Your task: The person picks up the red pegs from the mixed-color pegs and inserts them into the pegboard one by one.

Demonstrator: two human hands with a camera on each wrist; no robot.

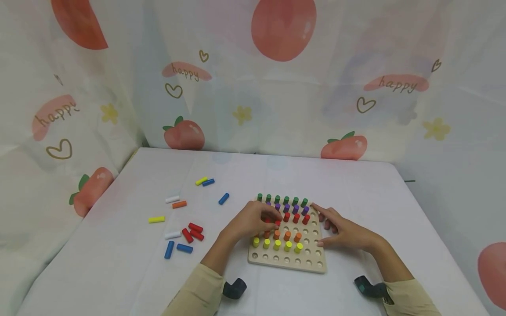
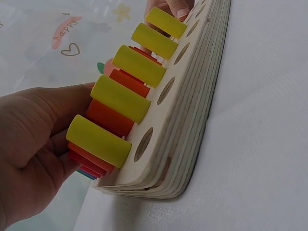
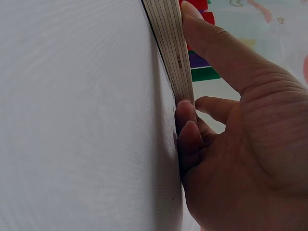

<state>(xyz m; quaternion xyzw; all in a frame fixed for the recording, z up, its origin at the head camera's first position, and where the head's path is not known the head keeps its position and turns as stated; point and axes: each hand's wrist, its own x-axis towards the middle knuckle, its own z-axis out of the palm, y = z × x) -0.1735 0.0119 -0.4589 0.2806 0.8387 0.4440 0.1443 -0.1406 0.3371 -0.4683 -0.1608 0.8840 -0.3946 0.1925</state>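
A wooden pegboard (image 1: 286, 262) lies on the table with rows of green (image 1: 286, 199), purple (image 1: 295, 210), red (image 1: 296, 218), orange (image 1: 287, 236) and yellow pegs (image 1: 277, 245) standing in it. Over the left part of the red row, my left hand (image 1: 253, 218) pinches a red peg (image 1: 277, 224) between thumb and fingers. Whether that peg sits in its hole is hidden. My right hand (image 1: 348, 231) holds the board's right side. In the right wrist view its thumb (image 3: 216, 41) lies on the board's top while other fingers curl against the edge (image 3: 168, 48).
Left of the board lie loose pegs: several red (image 1: 196, 231), blue (image 1: 184, 248), white (image 1: 172, 235) and yellow (image 1: 157, 219), and an orange one (image 1: 179, 204). Holes along the board's near and right sides hold no pegs. A printed curtain (image 1: 276, 109) hangs behind the table.
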